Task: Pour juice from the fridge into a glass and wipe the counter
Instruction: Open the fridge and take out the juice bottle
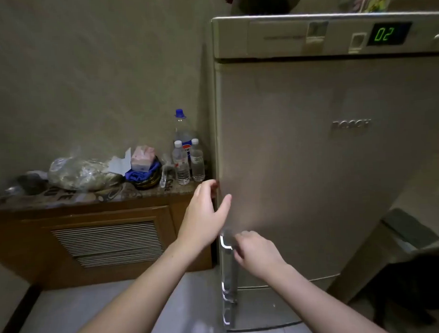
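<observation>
A tall beige fridge (313,163) fills the right of the view, its door closed and a green "02" display at the top. A chrome handle (225,243) runs down the door's left edge. My right hand (256,252) has its fingers curled at the top of that handle. My left hand (205,214) is open, fingers spread, at the door's left edge just above the handle. No juice or glass is in sight.
Left of the fridge a low counter (179,190) over a wooden cabinet (104,240) carries water bottles (188,162), a plastic bag (79,173), a pink tissue box (142,157) and a blue cloth (141,172). A dark chair (411,284) stands at the right.
</observation>
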